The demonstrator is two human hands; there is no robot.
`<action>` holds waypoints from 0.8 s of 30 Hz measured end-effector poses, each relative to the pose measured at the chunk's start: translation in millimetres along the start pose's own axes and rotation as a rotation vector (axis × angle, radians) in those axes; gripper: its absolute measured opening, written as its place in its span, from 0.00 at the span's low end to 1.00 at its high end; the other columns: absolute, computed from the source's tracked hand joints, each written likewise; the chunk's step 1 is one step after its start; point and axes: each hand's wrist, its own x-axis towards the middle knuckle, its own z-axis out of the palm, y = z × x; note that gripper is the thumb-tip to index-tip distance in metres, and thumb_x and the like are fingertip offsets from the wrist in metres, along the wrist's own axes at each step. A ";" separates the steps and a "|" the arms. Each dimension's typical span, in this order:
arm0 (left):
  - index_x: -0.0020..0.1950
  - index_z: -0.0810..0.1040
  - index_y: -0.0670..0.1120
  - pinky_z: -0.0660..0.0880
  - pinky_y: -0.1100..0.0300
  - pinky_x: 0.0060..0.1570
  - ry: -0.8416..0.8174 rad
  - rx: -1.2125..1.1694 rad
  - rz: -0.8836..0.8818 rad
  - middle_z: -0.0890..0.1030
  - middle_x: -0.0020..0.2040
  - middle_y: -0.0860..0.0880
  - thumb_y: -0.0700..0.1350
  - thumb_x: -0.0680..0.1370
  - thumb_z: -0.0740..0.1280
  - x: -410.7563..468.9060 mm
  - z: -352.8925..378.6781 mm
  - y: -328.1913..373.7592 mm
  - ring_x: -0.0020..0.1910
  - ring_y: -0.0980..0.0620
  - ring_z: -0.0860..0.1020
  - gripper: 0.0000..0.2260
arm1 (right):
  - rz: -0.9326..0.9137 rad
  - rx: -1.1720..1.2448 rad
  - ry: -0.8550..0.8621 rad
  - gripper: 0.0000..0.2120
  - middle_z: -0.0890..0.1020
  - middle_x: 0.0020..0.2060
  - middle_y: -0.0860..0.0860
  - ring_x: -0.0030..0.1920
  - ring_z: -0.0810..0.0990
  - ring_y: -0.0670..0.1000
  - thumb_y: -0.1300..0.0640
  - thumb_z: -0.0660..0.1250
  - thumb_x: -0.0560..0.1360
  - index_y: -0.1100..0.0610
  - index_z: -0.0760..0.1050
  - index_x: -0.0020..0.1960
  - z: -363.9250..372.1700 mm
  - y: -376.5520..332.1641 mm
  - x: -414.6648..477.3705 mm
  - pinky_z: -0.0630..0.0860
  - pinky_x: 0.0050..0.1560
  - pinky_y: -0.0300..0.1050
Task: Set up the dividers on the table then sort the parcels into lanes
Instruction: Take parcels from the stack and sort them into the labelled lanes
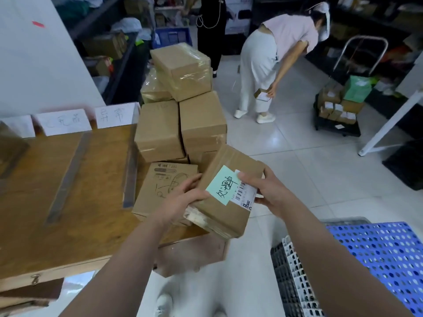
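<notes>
Both the left hand (183, 199) and right hand (269, 191) held the tape-sealed brown cardboard parcel (220, 216) aloft beside the wooden desk (68, 220), fingers (193, 180) curled round opposite edges, probably the surest hold on something seemingly rigid and light.

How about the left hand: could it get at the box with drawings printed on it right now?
Probably not yet: the left hand grips the parcel, shared with the right hand. The printed box lies right beside it, top face uncovered, so once freed, likely yes.
</notes>
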 end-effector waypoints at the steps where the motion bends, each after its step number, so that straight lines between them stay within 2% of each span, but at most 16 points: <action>1: 0.68 0.72 0.54 0.75 0.66 0.41 0.000 -0.017 0.009 0.81 0.57 0.54 0.51 0.62 0.72 -3.9 -6.8 1.4 0.45 0.60 0.83 0.33 | -0.004 -0.015 -0.031 0.32 0.86 0.49 0.49 0.55 0.82 0.54 0.47 0.78 0.65 0.45 0.68 0.65 4.3 -8.5 -2.2 0.74 0.61 0.59; 3: 0.65 0.74 0.56 0.75 0.68 0.38 0.009 -0.044 0.006 0.82 0.55 0.55 0.51 0.59 0.73 -13.0 -23.4 3.7 0.42 0.61 0.83 0.33 | -0.001 -0.034 -0.094 0.29 0.86 0.48 0.51 0.55 0.82 0.56 0.48 0.77 0.65 0.49 0.71 0.63 13.6 -22.5 -6.2 0.76 0.60 0.60; 5: 0.66 0.75 0.57 0.74 0.62 0.44 0.001 -0.028 -0.002 0.82 0.58 0.52 0.55 0.56 0.73 -23.3 -43.1 5.1 0.49 0.55 0.82 0.37 | 0.013 -0.055 -0.154 0.31 0.85 0.48 0.54 0.55 0.81 0.58 0.47 0.77 0.63 0.55 0.74 0.63 26.0 -33.3 -10.3 0.76 0.59 0.61; 7: 0.67 0.75 0.56 0.74 0.60 0.46 -0.008 -0.026 -0.002 0.84 0.56 0.50 0.56 0.55 0.72 -34.6 -62.2 6.7 0.49 0.53 0.81 0.38 | 0.020 -0.077 -0.204 0.32 0.85 0.47 0.57 0.53 0.81 0.58 0.45 0.76 0.62 0.59 0.76 0.61 42.8 -40.8 -13.0 0.76 0.59 0.61; 9: 0.65 0.77 0.57 0.74 0.61 0.43 0.018 -0.028 0.019 0.85 0.52 0.52 0.57 0.55 0.72 -46.8 -81.7 8.9 0.45 0.56 0.82 0.36 | 0.014 -0.082 -0.227 0.29 0.85 0.45 0.56 0.50 0.82 0.57 0.46 0.75 0.63 0.58 0.77 0.59 65.0 -46.7 -14.6 0.76 0.60 0.60; 11: 0.63 0.78 0.58 0.73 0.59 0.44 0.065 -0.037 0.044 0.85 0.53 0.51 0.57 0.56 0.72 -59.8 -102.1 9.8 0.44 0.55 0.81 0.34 | -0.003 -0.071 -0.239 0.28 0.85 0.43 0.55 0.47 0.82 0.55 0.45 0.76 0.62 0.58 0.78 0.57 90.9 -51.6 -14.2 0.77 0.59 0.59; 14: 0.59 0.80 0.59 0.73 0.57 0.46 0.173 -0.080 0.065 0.85 0.52 0.50 0.58 0.56 0.72 -82.3 -138.8 7.0 0.46 0.52 0.81 0.30 | -0.032 -0.065 -0.231 0.36 0.86 0.44 0.56 0.43 0.84 0.53 0.44 0.79 0.57 0.59 0.76 0.60 137.6 -59.4 -14.6 0.81 0.51 0.54; 16: 0.58 0.80 0.57 0.74 0.56 0.48 0.251 -0.102 0.081 0.84 0.53 0.48 0.58 0.57 0.73 -101.2 -164.3 4.6 0.47 0.50 0.80 0.29 | -0.057 -0.068 -0.228 0.37 0.86 0.42 0.54 0.38 0.84 0.50 0.44 0.79 0.55 0.58 0.75 0.59 172.7 -64.6 -16.9 0.81 0.47 0.51; 18: 0.61 0.80 0.53 0.75 0.58 0.45 0.345 -0.117 0.096 0.84 0.53 0.47 0.58 0.60 0.73 -120.5 -191.7 0.4 0.48 0.50 0.80 0.30 | -0.078 -0.067 -0.224 0.38 0.86 0.41 0.53 0.36 0.84 0.49 0.43 0.81 0.55 0.57 0.74 0.59 210.6 -67.7 -19.5 0.81 0.47 0.51; 21: 0.67 0.75 0.50 0.77 0.60 0.42 0.501 -0.147 0.117 0.83 0.56 0.50 0.62 0.61 0.71 -148.3 -234.0 -10.3 0.51 0.52 0.81 0.36 | -0.115 -0.050 -0.213 0.27 0.86 0.42 0.54 0.40 0.84 0.51 0.47 0.79 0.62 0.56 0.73 0.54 272.0 -70.0 -25.6 0.81 0.48 0.52; 22: 0.69 0.73 0.50 0.79 0.57 0.45 0.545 -0.151 0.115 0.82 0.58 0.50 0.64 0.61 0.71 -157.5 -248.2 -13.4 0.54 0.52 0.80 0.38 | -0.121 -0.040 -0.214 0.24 0.86 0.43 0.55 0.43 0.84 0.53 0.48 0.79 0.63 0.56 0.73 0.52 293.3 -70.7 -29.1 0.80 0.49 0.53; 24: 0.70 0.71 0.51 0.81 0.50 0.49 0.610 -0.165 0.125 0.80 0.60 0.52 0.64 0.67 0.71 -175.5 -277.1 -20.1 0.56 0.53 0.79 0.36 | -0.125 -0.026 -0.214 0.21 0.86 0.44 0.54 0.47 0.84 0.54 0.49 0.78 0.66 0.54 0.73 0.52 335.7 -72.8 -36.8 0.80 0.49 0.53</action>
